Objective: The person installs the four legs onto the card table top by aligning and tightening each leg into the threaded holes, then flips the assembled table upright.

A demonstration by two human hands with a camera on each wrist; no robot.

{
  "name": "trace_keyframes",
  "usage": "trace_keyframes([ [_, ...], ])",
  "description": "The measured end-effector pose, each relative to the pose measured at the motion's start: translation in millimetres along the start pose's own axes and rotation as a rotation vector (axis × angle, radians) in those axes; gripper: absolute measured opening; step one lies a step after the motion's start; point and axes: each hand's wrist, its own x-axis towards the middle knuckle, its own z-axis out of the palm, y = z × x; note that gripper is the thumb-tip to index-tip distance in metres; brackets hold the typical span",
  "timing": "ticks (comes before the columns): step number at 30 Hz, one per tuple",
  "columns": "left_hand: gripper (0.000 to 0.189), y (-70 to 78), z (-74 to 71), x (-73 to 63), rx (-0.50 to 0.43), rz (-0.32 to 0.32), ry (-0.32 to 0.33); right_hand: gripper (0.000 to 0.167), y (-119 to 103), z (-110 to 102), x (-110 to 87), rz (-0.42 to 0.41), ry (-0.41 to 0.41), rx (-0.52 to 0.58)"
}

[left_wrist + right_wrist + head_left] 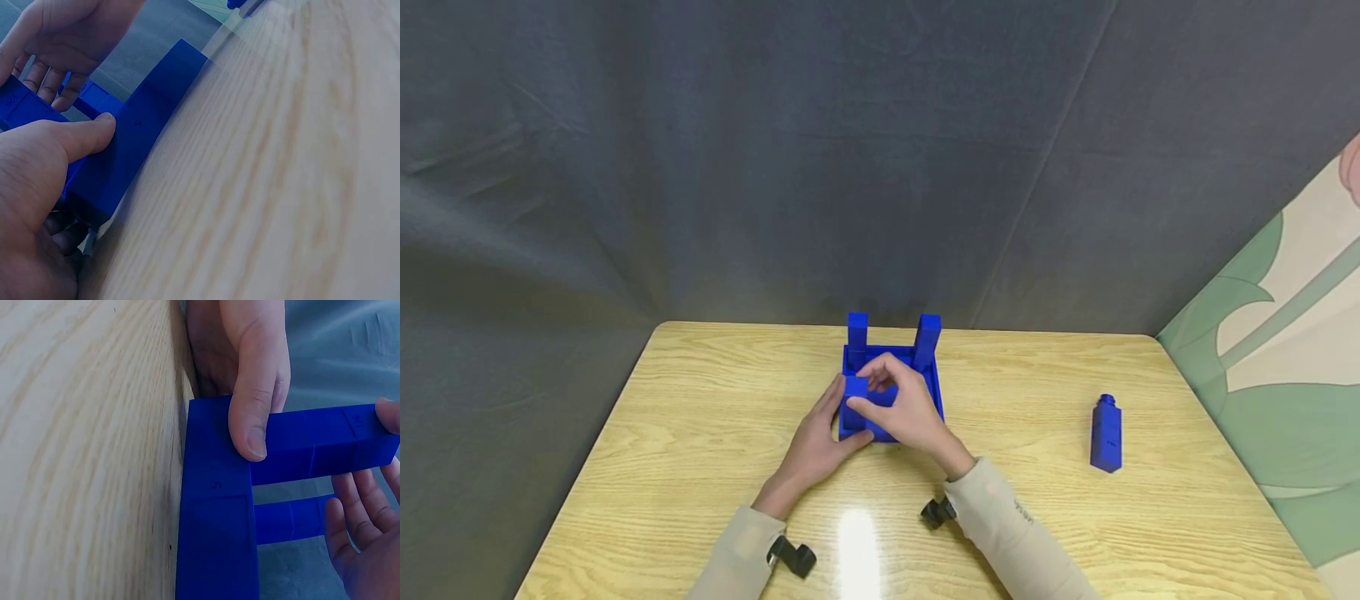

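A blue square base with raised walls [936, 392] sits on the table, and three blue posts stand up from it. My left hand [816, 446] grips its front left corner, thumb on the front wall and fingers round the left side. Between the thumb and fingers of my right hand [913, 410] is the top of the front left post [856, 387]. In the right wrist view this post [312, 447] rises from the base [217, 537] beside the left thumb. A back left post [857, 332] and a back right post [928, 335] stand behind. Their lower joints are partly hidden.
A loose blue post [1107, 437] with a narrower round end lies at the right of the wooden table [1000, 500]. Behind the table hangs a dark grey curtain [850, 167]. A patterned cloth [1285, 400] borders the right side.
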Motion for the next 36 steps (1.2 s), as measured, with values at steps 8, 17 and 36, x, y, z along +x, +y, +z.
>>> trace_keyframes([
  [8, 0.106, 1.3, 0.4, -0.7, -0.011, 0.001, -0.002, 0.04, -6, -11, -0.1, 0.006, -0.024, -0.008],
  [17, 0.106, -0.7, -0.6, -0.6, -0.006, -0.002, 0.017, 0.031, 4, -52, -17.2, -0.057, 0.147, -0.055],
  [36, 0.106, 2.2, 0.2, -1.8, 0.012, -0.015, -0.007, 0.036, 37, -176, -125.7, 0.099, 0.479, -0.348],
])
